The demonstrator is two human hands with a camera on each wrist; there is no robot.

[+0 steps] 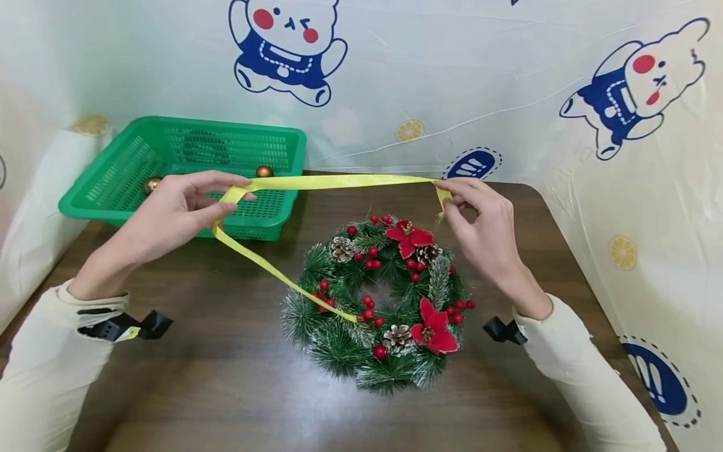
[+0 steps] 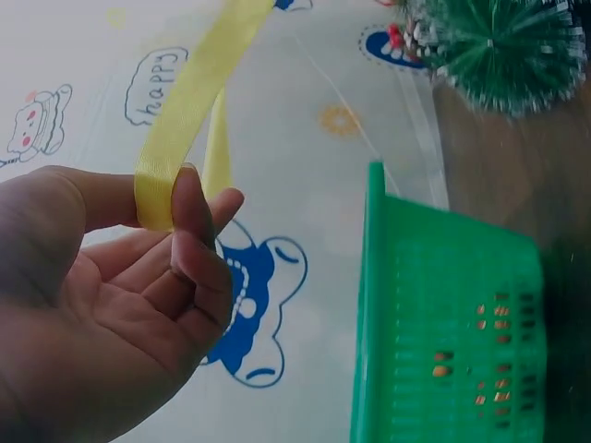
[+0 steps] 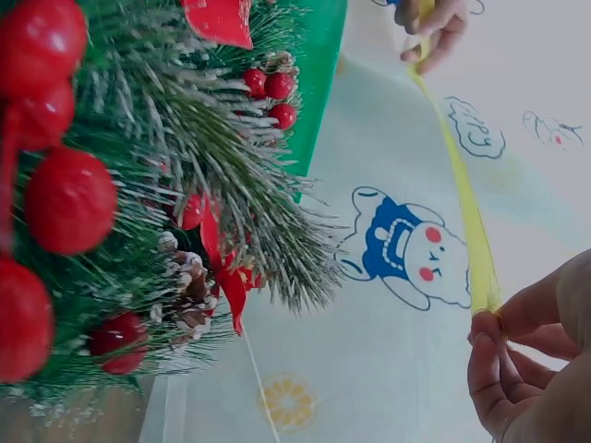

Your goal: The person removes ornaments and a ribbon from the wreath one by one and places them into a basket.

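A yellow ribbon (image 1: 339, 182) stretches nearly level between the two hands, above the far side of the table. My left hand (image 1: 175, 207) pinches it between thumb and fingers in front of the green basket; from there the ribbon hangs in a slack line down to the wreath. My right hand (image 1: 480, 223) pinches the other part, with a short frayed end dangling below the fingers. The green wreath (image 1: 333, 345) lies flat on the table below, dressed with red berries, red flowers and pinecones. In the right wrist view the ribbon (image 3: 466, 185) runs taut from the fingertips.
The green plastic basket (image 1: 271, 223) stands at the back left with copper-coloured balls (image 1: 264, 171) inside. A dark wooden table (image 1: 226, 364) carries everything. Behind and beside it hangs a pale cloth (image 1: 373, 75) printed with cartoon bears.
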